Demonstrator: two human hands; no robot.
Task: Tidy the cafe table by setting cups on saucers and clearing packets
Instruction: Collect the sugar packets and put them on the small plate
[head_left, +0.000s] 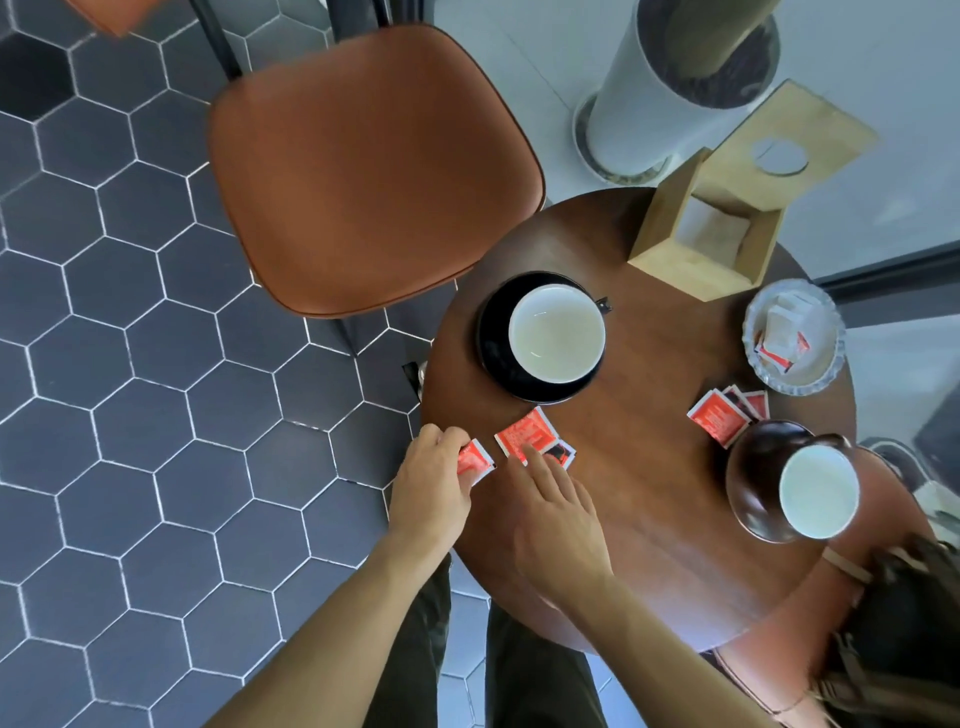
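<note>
On the round dark-brown wooden counter (649, 519), the left hand (434, 486) sits at the 8 o'clock edge with its fingers (470, 475) pinching a small red-and-white packet (475, 461). Just beside it, toward the centre, the right hand (558, 519) lies flat with fingers spread loose, its fingertips touching a pair of overlapping red packets (532, 439) at about 7 o'clock. A white cup on a black saucer (493, 358) stands at 10 o'clock, its cup (557, 333) empty. At 4 o'clock a second white cup (820, 491) rests on a glossy dark-brown saucer (753, 483), shifted toward the saucer's right side. Three more red packets (719, 418) lie fanned just above that saucer, one touching its rim. A clear glass dish (826, 374) at 2 o'clock holds more packets, and a pale wooden napkin box (675, 249) stands at 12 o'clock. A tan leather chair seat (374, 166) stands beyond the counter at 11 o'clock.
</note>
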